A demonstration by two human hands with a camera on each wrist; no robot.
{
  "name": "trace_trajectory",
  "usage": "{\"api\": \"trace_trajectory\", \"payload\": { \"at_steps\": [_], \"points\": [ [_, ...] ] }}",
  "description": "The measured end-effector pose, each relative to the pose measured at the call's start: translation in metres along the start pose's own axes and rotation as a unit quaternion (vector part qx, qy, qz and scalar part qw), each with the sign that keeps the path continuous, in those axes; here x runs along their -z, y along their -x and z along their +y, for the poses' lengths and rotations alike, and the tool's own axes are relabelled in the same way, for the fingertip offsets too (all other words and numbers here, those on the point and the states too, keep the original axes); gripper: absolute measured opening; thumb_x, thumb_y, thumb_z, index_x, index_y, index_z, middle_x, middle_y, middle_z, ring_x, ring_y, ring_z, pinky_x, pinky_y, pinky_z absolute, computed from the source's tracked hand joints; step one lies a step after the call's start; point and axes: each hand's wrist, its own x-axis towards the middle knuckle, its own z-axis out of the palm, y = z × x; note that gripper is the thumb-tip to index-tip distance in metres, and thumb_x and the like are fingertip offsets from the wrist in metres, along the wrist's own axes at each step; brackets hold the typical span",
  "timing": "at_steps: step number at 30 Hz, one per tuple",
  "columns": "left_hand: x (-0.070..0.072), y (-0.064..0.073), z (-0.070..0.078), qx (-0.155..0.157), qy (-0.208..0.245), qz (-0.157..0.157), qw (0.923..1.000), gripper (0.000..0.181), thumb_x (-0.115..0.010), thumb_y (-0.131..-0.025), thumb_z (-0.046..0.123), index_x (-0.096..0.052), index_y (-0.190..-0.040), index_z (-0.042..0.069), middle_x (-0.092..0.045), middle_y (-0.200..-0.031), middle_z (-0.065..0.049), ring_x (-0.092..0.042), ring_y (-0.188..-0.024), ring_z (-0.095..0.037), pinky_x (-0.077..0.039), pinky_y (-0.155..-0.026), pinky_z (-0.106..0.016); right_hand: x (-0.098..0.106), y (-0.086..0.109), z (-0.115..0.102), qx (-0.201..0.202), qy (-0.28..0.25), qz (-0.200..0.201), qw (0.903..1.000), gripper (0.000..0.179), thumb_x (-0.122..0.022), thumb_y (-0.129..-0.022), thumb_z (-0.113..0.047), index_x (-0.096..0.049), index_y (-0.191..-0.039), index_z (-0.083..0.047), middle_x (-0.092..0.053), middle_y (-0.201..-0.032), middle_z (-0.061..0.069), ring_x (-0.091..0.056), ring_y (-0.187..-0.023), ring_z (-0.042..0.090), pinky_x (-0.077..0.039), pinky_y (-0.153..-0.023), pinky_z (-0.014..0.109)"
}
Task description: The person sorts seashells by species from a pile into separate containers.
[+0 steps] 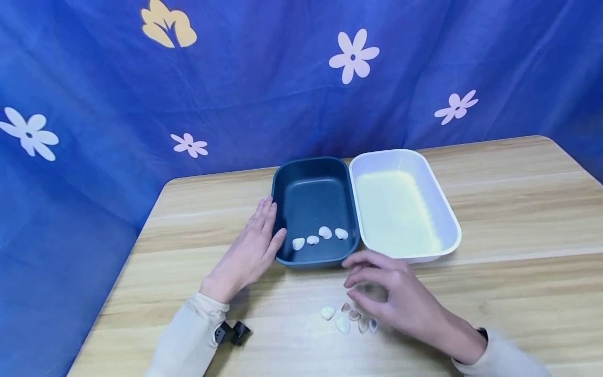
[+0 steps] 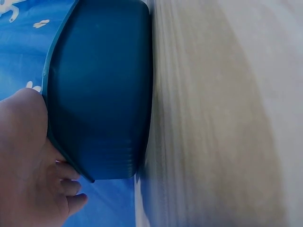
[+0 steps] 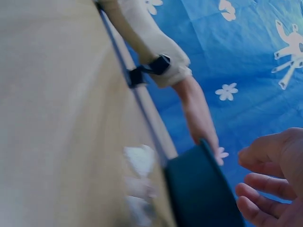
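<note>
My left hand (image 1: 249, 248) lies along the left rim of the dark blue tray (image 1: 313, 204), its fingers straight; in the left wrist view it is at the rim beside the tray's outer wall (image 2: 99, 85). Several white seashells (image 1: 325, 232) sit in a row near the tray's front. My right hand (image 1: 393, 288) is over the table just in front of the two trays, fingers loosely bent with nothing seen between them. Below it lie several loose seashells: a white ribbed shell (image 1: 327, 313), a larger pale one (image 1: 343, 323) and small brownish ones (image 1: 363, 325).
A white tray (image 1: 452, 230) stands against the dark one's right side. The wooden table (image 1: 518, 209) extends to both sides. Behind it hangs a blue cloth (image 1: 264, 78) with a flower print. A black wrist device (image 1: 231, 333) is strapped at my left sleeve.
</note>
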Motion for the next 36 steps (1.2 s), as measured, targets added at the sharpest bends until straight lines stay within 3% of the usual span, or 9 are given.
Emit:
{"api": "trace_trajectory", "payload": {
  "at_steps": [7, 13, 16, 24, 32, 36],
  "points": [
    [0.001, 0.001, -0.001, -0.002, 0.005, 0.002, 1.0000, 0.068, -0.024, -0.105, 0.044, -0.013, -0.152, -0.004, -0.004, -0.161, -0.015, 0.000, -0.148, -0.027, -0.015, -0.118, -0.050, -0.017, 0.024, 0.000, 0.021, 0.015, -0.039, 0.9989, 0.023, -0.079, -0.073, -0.002, -0.072, -0.092, -0.013, -0.063, -0.109, 0.002, -0.061, -0.100, 0.016, -0.046, -0.092, 0.017],
    [-0.002, 0.010, -0.003, 0.004, 0.006, -0.004, 1.0000, 0.067, -0.025, -0.105, 0.043, -0.013, -0.152, -0.004, -0.004, -0.161, -0.015, -0.002, -0.148, -0.029, -0.016, -0.117, -0.050, -0.029, 0.036, -0.003, -0.021, 0.059, -0.113, 0.9917, 0.027, -0.082, -0.072, -0.012, -0.070, -0.095, -0.017, -0.058, -0.118, -0.004, -0.052, -0.109, 0.013, -0.048, -0.092, 0.025],
    [-0.004, 0.010, -0.004, 0.003, 0.008, -0.003, 1.0000, 0.068, -0.023, -0.105, 0.044, -0.013, -0.152, -0.004, -0.003, -0.161, -0.015, -0.002, -0.148, -0.029, -0.016, -0.117, -0.050, -0.030, 0.038, -0.002, -0.039, 0.089, -0.129, 0.9869, 0.030, -0.084, -0.069, -0.016, -0.070, -0.096, -0.018, -0.055, -0.122, -0.004, -0.049, -0.114, 0.014, -0.048, -0.092, 0.030],
    [-0.002, 0.005, -0.002, 0.000, 0.003, 0.003, 1.0000, 0.069, -0.023, -0.105, 0.046, -0.013, -0.153, -0.003, -0.005, -0.161, -0.015, -0.003, -0.148, -0.029, -0.016, -0.117, -0.050, -0.034, 0.044, 0.004, -0.054, 0.109, -0.107, 0.9869, 0.030, -0.085, -0.068, -0.020, -0.071, -0.094, -0.020, -0.054, -0.126, -0.002, -0.046, -0.117, 0.016, -0.048, -0.092, 0.033],
    [-0.003, 0.002, -0.002, -0.001, 0.006, 0.004, 1.0000, 0.068, -0.023, -0.105, 0.045, -0.014, -0.152, -0.004, -0.005, -0.161, -0.016, -0.002, -0.148, -0.028, -0.017, -0.117, -0.050, -0.037, 0.046, 0.008, -0.059, 0.087, -0.116, 0.9877, 0.027, -0.084, -0.071, -0.021, -0.067, -0.092, -0.024, -0.051, -0.130, -0.005, -0.045, -0.120, 0.013, -0.045, -0.095, 0.031],
    [-0.002, 0.002, -0.002, -0.003, 0.005, 0.004, 1.0000, 0.068, -0.023, -0.105, 0.045, -0.014, -0.152, -0.003, -0.005, -0.161, -0.016, -0.001, -0.148, -0.027, -0.016, -0.117, -0.049, -0.038, 0.046, 0.008, -0.035, 0.070, -0.113, 0.9905, 0.027, -0.084, -0.068, -0.019, -0.065, -0.088, -0.022, -0.051, -0.133, -0.002, -0.045, -0.123, 0.015, -0.043, -0.099, 0.028]
  ]
}}
